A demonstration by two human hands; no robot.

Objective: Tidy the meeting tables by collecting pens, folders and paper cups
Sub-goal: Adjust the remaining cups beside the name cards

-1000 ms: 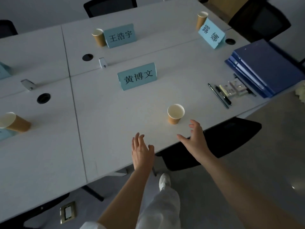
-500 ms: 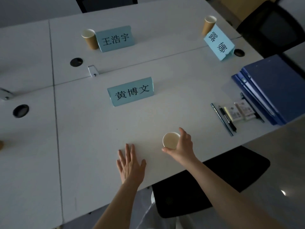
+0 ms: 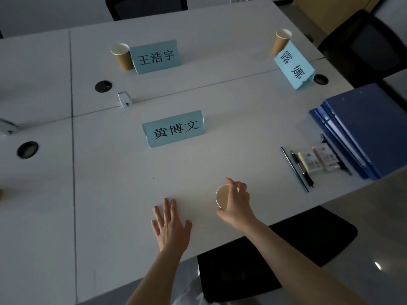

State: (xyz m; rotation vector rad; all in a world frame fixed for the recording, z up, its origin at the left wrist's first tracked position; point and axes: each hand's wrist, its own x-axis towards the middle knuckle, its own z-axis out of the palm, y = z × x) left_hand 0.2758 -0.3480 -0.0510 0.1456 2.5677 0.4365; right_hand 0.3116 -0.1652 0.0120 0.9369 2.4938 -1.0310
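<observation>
My right hand (image 3: 236, 203) grips a brown paper cup (image 3: 222, 196) near the front edge of the white table (image 3: 123, 177), fingers and thumb curled round its side. My left hand (image 3: 170, 225) lies flat on the table to the left of it, fingers straight. Two more paper cups stand at the back: one (image 3: 122, 56) beside a name card, one (image 3: 281, 40) at the far right. Two pens (image 3: 297, 168) lie at the right, next to a stack of blue folders (image 3: 363, 128).
Three light blue name cards stand on the table: (image 3: 174, 128), (image 3: 156, 56), (image 3: 294, 66). Small card packs (image 3: 319, 160) lie between pens and folders. Black chairs stand at the near edge (image 3: 275, 249), the far right (image 3: 365, 47) and the back (image 3: 145, 5). Cable holes (image 3: 27, 149) dot the table.
My right hand has closed round the cup and stays on it. My left hand moved forward onto the table and now lies flat. The view shifted closer to the table.
</observation>
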